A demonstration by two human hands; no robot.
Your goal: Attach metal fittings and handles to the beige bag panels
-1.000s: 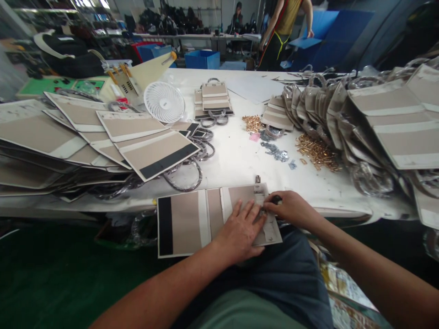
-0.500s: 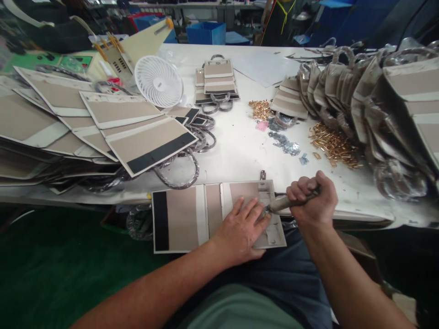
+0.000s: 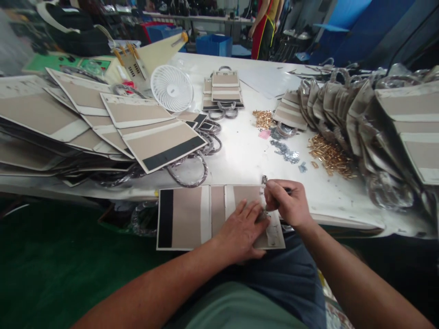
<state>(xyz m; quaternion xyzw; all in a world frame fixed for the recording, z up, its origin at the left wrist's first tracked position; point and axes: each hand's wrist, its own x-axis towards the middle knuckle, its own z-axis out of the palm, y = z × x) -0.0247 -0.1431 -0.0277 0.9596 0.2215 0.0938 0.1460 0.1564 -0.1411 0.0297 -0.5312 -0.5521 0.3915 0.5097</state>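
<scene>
A beige bag panel (image 3: 190,214) with a black strip at its left end lies across the table's front edge, partly over my lap. My left hand (image 3: 242,233) rests flat on its right part, fingers stretched out and pressing down. Close to those fingertips, my right hand (image 3: 286,203) is closed around a hand tool (image 3: 288,189). Only a dark bit of the tool shows past the fist, and its working end is hidden. A small metal fitting (image 3: 264,179) sticks out beyond the panel's far edge.
Stacked bag panels (image 3: 151,137) with wrapped handles fill the left, near a white fan (image 3: 172,88). More bags (image 3: 329,98) stand at the right. Brass-coloured pieces (image 3: 332,155) and thin grey plates (image 3: 285,151) lie loose between. A person (image 3: 265,29) stands beyond the table.
My right hand has moved left and in over the panel, its fist now covering most of the tool. My left hand stays on the panel. The camera view has shifted slightly.
</scene>
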